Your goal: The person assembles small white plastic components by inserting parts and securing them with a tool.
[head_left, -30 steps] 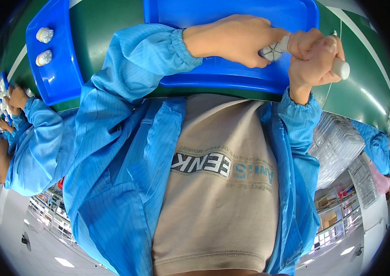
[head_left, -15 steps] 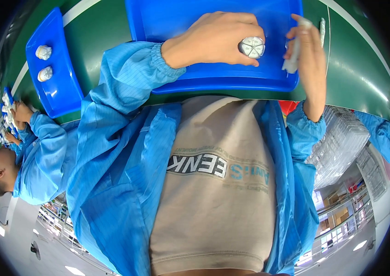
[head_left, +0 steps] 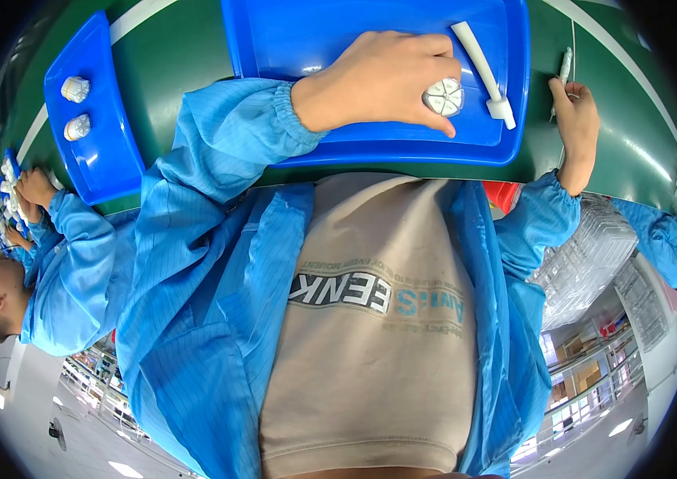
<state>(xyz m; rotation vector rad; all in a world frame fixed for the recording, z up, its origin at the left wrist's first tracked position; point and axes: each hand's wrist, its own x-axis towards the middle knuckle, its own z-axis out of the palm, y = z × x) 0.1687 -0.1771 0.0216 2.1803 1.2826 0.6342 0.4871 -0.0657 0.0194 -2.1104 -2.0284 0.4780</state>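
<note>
Now the left hand point(head_left: 382, 84) pinches a white round part point(head_left: 443, 97) over the blue tray point(head_left: 314, 36), the right hand point(head_left: 574, 120) seemingly gripping a thin white tool point(head_left: 564, 65).

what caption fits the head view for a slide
Left hand holds a round white part over a blue tray.

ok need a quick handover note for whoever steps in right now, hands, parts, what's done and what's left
Left hand: rests in the big blue tray, fingertips pinching a round white segmented part.
Right hand: on the green table right of the tray, touching a thin white pen-like tool with a cord.
White stick-shaped piece: lies loose in the tray, beside the round part, not joined to it.
Smaller blue tray on the left: two white parts.
Done: stick piece set down. Left: round part still in hand.
</note>
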